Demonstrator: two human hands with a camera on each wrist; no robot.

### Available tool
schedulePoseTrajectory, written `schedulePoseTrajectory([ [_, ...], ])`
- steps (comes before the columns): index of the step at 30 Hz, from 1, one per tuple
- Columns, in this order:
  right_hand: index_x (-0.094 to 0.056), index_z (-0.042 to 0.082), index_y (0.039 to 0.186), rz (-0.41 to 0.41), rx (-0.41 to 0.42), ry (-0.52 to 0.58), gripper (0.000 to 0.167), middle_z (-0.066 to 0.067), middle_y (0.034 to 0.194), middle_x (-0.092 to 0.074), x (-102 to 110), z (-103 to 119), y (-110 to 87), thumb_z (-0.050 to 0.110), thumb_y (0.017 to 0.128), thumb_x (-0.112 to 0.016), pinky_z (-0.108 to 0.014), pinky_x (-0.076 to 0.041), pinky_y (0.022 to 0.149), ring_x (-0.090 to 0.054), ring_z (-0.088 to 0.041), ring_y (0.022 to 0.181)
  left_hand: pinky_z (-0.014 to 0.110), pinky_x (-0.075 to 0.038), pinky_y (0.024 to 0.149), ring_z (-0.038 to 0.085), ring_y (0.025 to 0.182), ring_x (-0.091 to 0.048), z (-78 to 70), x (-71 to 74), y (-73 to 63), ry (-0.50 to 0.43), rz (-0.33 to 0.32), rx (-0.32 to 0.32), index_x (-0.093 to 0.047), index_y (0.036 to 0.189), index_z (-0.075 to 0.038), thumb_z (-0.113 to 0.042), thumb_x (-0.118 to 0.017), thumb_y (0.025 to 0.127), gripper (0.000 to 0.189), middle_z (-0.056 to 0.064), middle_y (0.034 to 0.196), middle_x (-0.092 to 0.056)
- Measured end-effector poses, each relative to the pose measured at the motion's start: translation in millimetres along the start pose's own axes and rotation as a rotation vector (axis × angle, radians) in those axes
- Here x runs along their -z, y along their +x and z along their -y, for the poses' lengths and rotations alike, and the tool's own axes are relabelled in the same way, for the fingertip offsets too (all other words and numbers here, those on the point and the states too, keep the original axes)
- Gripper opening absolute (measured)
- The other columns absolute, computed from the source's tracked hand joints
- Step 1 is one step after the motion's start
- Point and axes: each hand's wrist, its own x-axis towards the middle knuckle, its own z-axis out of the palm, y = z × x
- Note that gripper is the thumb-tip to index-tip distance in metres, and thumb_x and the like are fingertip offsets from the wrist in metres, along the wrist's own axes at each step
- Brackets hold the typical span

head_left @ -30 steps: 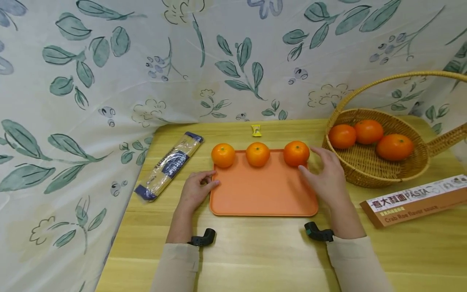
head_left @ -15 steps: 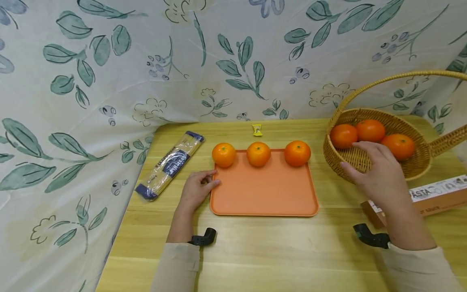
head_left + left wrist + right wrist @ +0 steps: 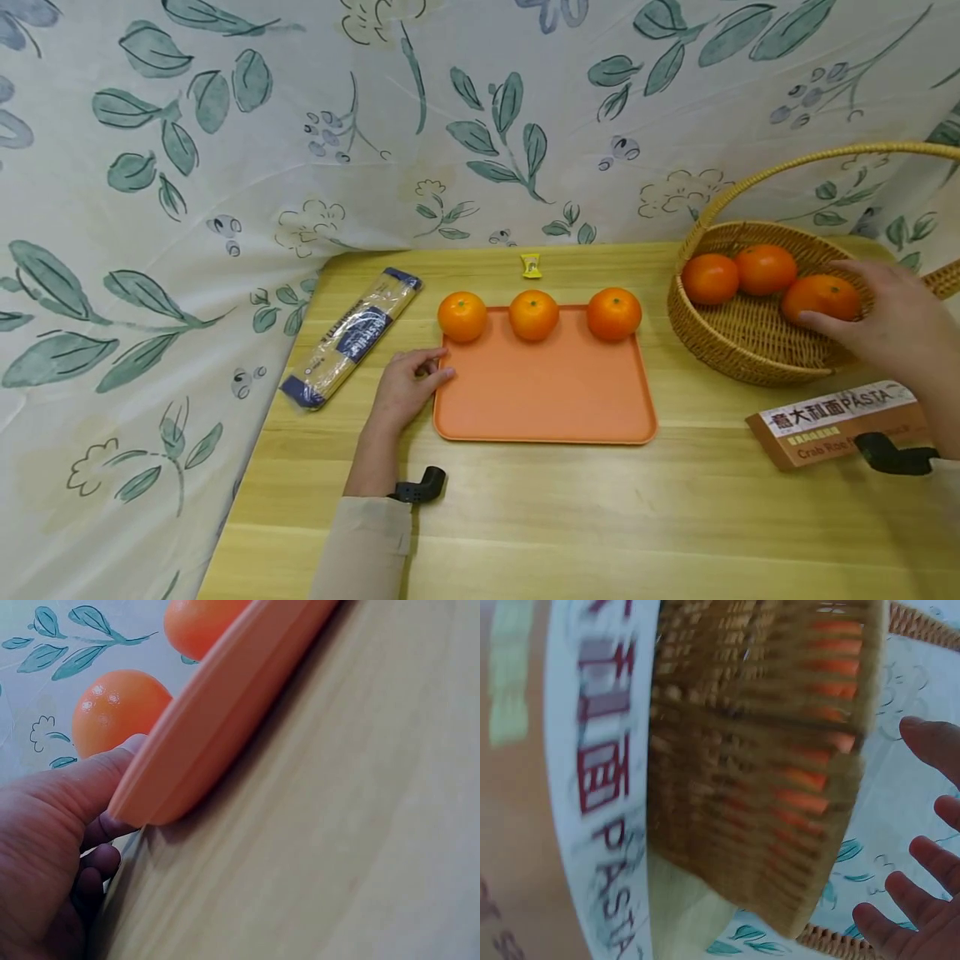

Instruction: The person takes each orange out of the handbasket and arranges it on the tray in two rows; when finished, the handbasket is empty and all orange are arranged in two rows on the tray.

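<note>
My left hand [image 3: 408, 387] holds the left edge of an orange tray [image 3: 547, 400], and in the left wrist view its thumb [image 3: 112, 769] lies over the rim. Three oranges stand in a row along the tray's far edge: a left one [image 3: 462, 317], a middle one [image 3: 533, 315] and a right one [image 3: 613, 314]. Over the right side of a wicker basket [image 3: 738, 354] is my right hand [image 3: 900, 321], its thumb and fingers spread about the rightmost orange [image 3: 821, 297] inside. The right wrist view shows the fingers [image 3: 922, 862] apart above the basket's rim.
Two more oranges, one left [image 3: 710, 279] and one farther back [image 3: 765, 269], lie in the basket under its tall handle [image 3: 825, 150]. A pasta box [image 3: 832, 425] sits in front of it. A noodle packet [image 3: 352, 337] lies left of the tray, a yellow wrapped sweet [image 3: 531, 266] behind it.
My right hand has left the tray's right orange and moved right, across the basket's front, to the rightmost orange in the basket. The left hand has stayed at the tray's edge.
</note>
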Motion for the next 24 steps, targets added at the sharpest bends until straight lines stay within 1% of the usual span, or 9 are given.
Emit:
schedulePoseTrajectory([
  [2, -0.025, -0.006, 0.157, 0.011, 0.025, -0.004, 0.083, -0.039, 0.161, -0.018, 0, -11, 6.1, 0.034, 0.098, -0.068, -0.077, -0.013, 0.114, -0.009, -0.061, 0.149, 0.034, -0.044, 0.083, 0.018, 0.093, -0.054, 0.6, 0.1, -0.2, 0.001, -0.001, 0.001, -0.074, 0.126, -0.02, -0.033, -0.079, 0.091, 0.038, -0.001, 0.092, -0.068],
  [3, -0.023, -0.006, 0.157, 0.013, 0.032, -0.005, 0.084, -0.039, 0.161, -0.017, -1, -15, 9.0, 0.033, 0.098, -0.068, -0.077, -0.012, 0.114, -0.008, -0.061, 0.149, 0.034, -0.044, 0.083, 0.018, 0.093, -0.054, 1.0, 0.1, -0.2, 0.004, -0.001, -0.001, -0.074, 0.126, -0.02, -0.033, -0.079, 0.091, 0.038, -0.001, 0.092, -0.068],
  [7, -0.022, -0.005, 0.158, 0.007, 0.039, -0.004, 0.085, -0.037, 0.162, -0.015, -2, -27, 19.7, 0.029, 0.097, -0.07, -0.078, -0.011, 0.114, -0.006, -0.06, 0.15, 0.033, -0.043, 0.082, 0.018, 0.092, -0.053, 2.1, 0.0, 0.4, -0.001, 0.003, -0.002, -0.074, 0.126, -0.019, -0.033, -0.078, 0.091, 0.038, -0.001, 0.092, -0.067],
  [12, -0.018, -0.003, 0.159, 0.043, 0.011, -0.009, 0.087, -0.036, 0.164, -0.006, -2, -29, 29.2, 0.027, 0.096, -0.07, -0.08, -0.013, 0.11, -0.002, -0.06, 0.15, 0.033, -0.043, 0.082, 0.019, 0.092, -0.053, 2.3, 0.1, 1.4, -0.017, 0.014, 0.01, -0.074, 0.127, -0.021, -0.035, -0.078, 0.091, 0.038, -0.001, 0.093, -0.066],
  [15, -0.016, -0.005, 0.159, 0.077, 0.021, -0.013, 0.091, -0.038, 0.163, -0.003, -2, -26, 33.8, 0.022, 0.093, -0.073, -0.081, -0.016, 0.105, -0.006, -0.064, 0.147, 0.033, -0.043, 0.081, 0.019, 0.092, -0.053, 1.9, 0.3, 1.6, -0.022, 0.014, 0.014, -0.074, 0.126, -0.021, -0.035, -0.078, 0.091, 0.038, -0.001, 0.092, -0.066],
  [18, -0.02, -0.009, 0.157, 0.084, 0.052, -0.005, 0.094, -0.041, 0.161, -0.007, -6, -24, 37.8, 0.017, 0.088, -0.078, -0.081, -0.017, 0.104, -0.013, -0.067, 0.142, 0.033, -0.042, 0.08, 0.019, 0.091, -0.053, 1.5, 0.1, 1.4, -0.015, 0.01, 0.008, -0.074, 0.126, -0.02, -0.034, -0.078, 0.091, 0.038, -0.001, 0.092, -0.066],
  [24, -0.024, -0.008, 0.155, 0.11, 0.023, -0.018, 0.096, -0.046, 0.156, -0.01, -16, -32, 43.8, 0.024, 0.085, -0.081, -0.081, -0.019, 0.102, -0.018, -0.07, 0.134, 0.033, -0.041, 0.08, 0.019, 0.09, -0.052, 2.0, -0.8, 1.0, -0.01, 0.0, 0.004, -0.074, 0.126, -0.02, -0.032, -0.079, 0.091, 0.037, 0.0, 0.09, -0.066],
])
